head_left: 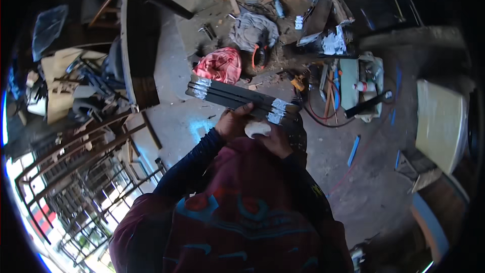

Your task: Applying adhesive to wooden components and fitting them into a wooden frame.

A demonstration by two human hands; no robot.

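Cloth [222, 65] just beyond the strips [235, 96], tray [347, 91] to their right, probably frames [87, 165] lower left.

The person wears a loose maroon top [250, 177], its front printed with teal and red: a red patch edged in teal [197, 203], a rounded teal shape [252, 209], thin curving lines and small hooked strokes [218, 255] lower down. Wide maroon sleeves [135, 215] cover the upper arms. Beneath them, close-fitting dark undersleeves [188, 161] wrinkle toward the wrists, the right one bearing a small yellowish marking [317, 190]. The fingers [246, 108] are bare.
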